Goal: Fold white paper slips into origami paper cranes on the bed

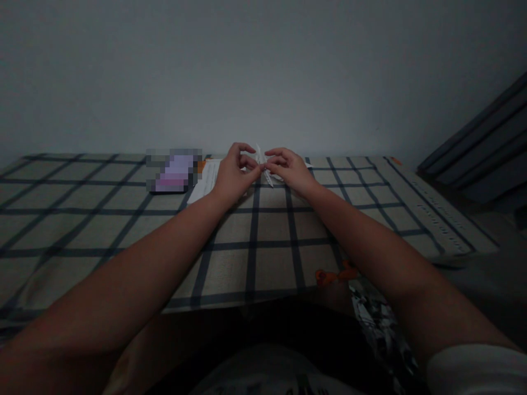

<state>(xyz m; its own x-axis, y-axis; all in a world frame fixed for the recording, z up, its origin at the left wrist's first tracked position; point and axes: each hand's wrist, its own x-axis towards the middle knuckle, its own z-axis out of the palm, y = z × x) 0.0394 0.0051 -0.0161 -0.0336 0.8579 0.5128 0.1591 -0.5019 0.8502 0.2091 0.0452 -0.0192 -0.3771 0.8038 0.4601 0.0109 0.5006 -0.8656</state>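
Note:
Both hands meet over the far part of the table, pinching a small piece of folded white paper [269, 179]. My left hand [235, 174] has its thumb and fingertips closed on the paper's left side. From the right, my right hand [293, 171] grips it in the same way, and the two thumbs nearly touch. A thin point of the paper sticks up between the hands, and another points down toward me. The folds behind the fingers are hidden, and the picture is dim. A printed white sheet [201, 189] lies beside and partly behind my left hand.
A checked tablecloth [272, 263] covers the table, which stands against a pale wall [263, 71]. A phone-like purple object [175, 173], blurred out, lies left of the sheet. Something orange [335, 274] is at the near edge by my right forearm. Dark grey fabric [481, 137] hangs at right.

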